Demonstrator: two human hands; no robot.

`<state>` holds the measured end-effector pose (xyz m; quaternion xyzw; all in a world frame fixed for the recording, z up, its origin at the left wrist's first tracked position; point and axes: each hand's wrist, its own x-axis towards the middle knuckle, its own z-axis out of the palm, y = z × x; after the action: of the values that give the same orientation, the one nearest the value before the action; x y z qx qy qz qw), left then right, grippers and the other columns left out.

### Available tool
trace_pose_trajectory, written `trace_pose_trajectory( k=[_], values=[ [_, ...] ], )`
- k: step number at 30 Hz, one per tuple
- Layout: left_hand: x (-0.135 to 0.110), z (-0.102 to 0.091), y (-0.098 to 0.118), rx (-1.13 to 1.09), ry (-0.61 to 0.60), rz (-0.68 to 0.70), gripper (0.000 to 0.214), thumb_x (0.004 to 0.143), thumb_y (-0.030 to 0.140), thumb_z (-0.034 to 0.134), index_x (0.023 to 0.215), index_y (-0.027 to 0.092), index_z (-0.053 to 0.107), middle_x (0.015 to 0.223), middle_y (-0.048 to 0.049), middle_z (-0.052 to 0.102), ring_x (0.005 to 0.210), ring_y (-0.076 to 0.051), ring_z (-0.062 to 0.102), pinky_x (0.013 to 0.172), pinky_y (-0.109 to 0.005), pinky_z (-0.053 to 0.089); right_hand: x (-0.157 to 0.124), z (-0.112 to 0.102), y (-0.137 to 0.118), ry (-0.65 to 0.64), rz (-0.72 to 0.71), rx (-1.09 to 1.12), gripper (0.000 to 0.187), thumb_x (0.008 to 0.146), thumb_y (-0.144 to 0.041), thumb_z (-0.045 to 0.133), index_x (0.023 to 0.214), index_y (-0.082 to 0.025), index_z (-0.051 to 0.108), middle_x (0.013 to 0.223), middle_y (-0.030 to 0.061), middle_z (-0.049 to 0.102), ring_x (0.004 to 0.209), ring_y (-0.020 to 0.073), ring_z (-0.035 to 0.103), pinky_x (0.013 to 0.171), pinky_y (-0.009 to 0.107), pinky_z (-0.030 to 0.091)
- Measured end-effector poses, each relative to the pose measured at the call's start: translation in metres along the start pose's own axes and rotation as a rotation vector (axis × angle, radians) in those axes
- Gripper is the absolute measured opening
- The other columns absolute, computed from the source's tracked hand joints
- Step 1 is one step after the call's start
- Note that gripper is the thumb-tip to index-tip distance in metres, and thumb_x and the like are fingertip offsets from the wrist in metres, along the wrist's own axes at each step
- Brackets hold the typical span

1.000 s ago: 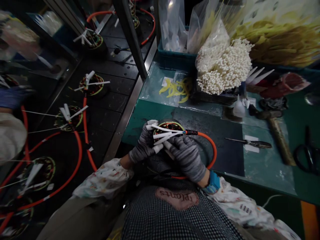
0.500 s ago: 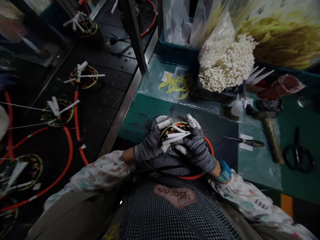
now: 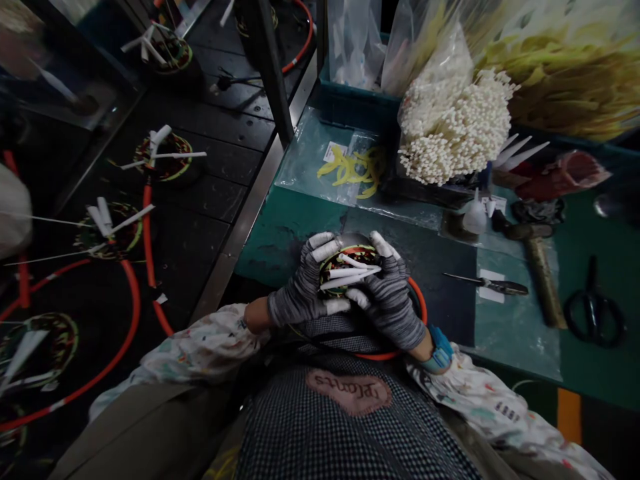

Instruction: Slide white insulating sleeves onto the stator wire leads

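Between my hands, at the bench edge by my apron, is a round, wire-wound motor stator [image 3: 334,259] with red, yellow and green at its rim. White sleeving tubes [image 3: 345,273] lie across its top. My left hand [image 3: 304,285], in a grey striped glove with white fingertips, wraps its left side. My right hand [image 3: 393,293], gloved alike, curls round the right side, near the tubes' ends. Both thumbs are at the near edge. A red-orange cable [image 3: 419,300] loops behind my right hand and back under it. The stator's underside is hidden.
To the right lie a screwdriver [image 3: 500,287], a hammer [image 3: 543,273] and black scissors [image 3: 595,313]. Behind are yellow strips [image 3: 353,170], a bundle of white sticks [image 3: 445,147] and a small white-nozzled bottle [image 3: 474,217]. More stators [image 3: 173,157] with red cables stand left, past a metal post [image 3: 267,67].
My left thumb has slid slightly down and right along the near edge. The stator and tubes have shifted a little in my hands, which still hold it from both sides.
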<state>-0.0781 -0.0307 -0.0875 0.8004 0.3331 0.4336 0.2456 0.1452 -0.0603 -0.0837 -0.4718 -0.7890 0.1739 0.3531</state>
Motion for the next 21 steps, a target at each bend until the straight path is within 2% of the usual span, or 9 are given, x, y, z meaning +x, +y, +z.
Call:
trace_pose_trajectory(
  k=[2,4,8,11,16,21],
  values=[
    [0.003,0.003,0.003,0.055,0.047,-0.013,0.101,0.087,0.053,0.084,0.165,0.030,0.025,0.152,-0.0179,0.045,0.148,-0.039,0.047,0.120,-0.060,0.048,-0.001,-0.001,0.000,0.014,0.022,0.039,0.037,0.097,-0.036,0.074,0.134,-0.031,0.074,0.182,0.0008,0.022,0.160,0.0402,0.034,0.130,0.065,0.035],
    [0.007,0.006,0.006,0.082,0.059,-0.042,0.098,0.088,0.046,0.085,0.164,0.029,0.026,0.151,-0.0180,0.046,0.148,-0.038,0.048,0.119,-0.059,0.049,-0.001,-0.007,0.004,0.001,0.037,0.114,0.033,0.096,-0.036,0.076,0.128,-0.030,0.076,0.181,0.0010,0.024,0.161,0.0386,0.036,0.130,0.061,0.038],
    [0.016,0.011,0.015,0.069,-0.001,-0.126,0.099,0.086,0.031,0.083,0.165,0.030,0.024,0.157,-0.0182,0.044,0.149,-0.040,0.046,0.123,-0.062,0.044,0.001,-0.025,0.017,-0.067,0.133,0.247,0.022,0.099,-0.030,0.072,0.119,-0.030,0.080,0.177,0.0006,0.035,0.156,0.0322,0.048,0.126,0.055,0.046],
    [0.022,0.015,0.022,0.038,-0.014,-0.164,0.097,0.084,0.026,0.081,0.165,0.029,0.026,0.160,-0.0178,0.042,0.150,-0.040,0.045,0.126,-0.061,0.041,0.004,-0.033,0.023,-0.087,0.186,0.273,0.019,0.098,-0.031,0.072,0.114,-0.031,0.082,0.175,-0.0033,0.038,0.155,0.0320,0.049,0.129,0.058,0.042],
    [0.030,0.020,0.032,0.034,-0.044,-0.188,0.094,0.083,0.019,0.075,0.164,0.027,0.028,0.162,-0.0180,0.041,0.151,-0.042,0.044,0.128,-0.062,0.039,0.009,-0.036,0.032,-0.161,0.096,0.256,0.025,0.095,-0.034,0.074,0.119,-0.032,0.081,0.173,0.0015,0.043,0.154,0.0368,0.048,0.128,0.065,0.039],
    [0.032,0.021,0.035,0.054,-0.089,-0.198,0.095,0.085,0.017,0.073,0.165,0.032,0.024,0.163,-0.0167,0.040,0.153,-0.041,0.042,0.128,-0.063,0.038,0.009,-0.036,0.037,-0.194,0.043,0.202,0.035,0.097,-0.036,0.071,0.131,-0.034,0.077,0.173,0.0018,0.041,0.155,0.0363,0.045,0.128,0.063,0.040]
  ],
)
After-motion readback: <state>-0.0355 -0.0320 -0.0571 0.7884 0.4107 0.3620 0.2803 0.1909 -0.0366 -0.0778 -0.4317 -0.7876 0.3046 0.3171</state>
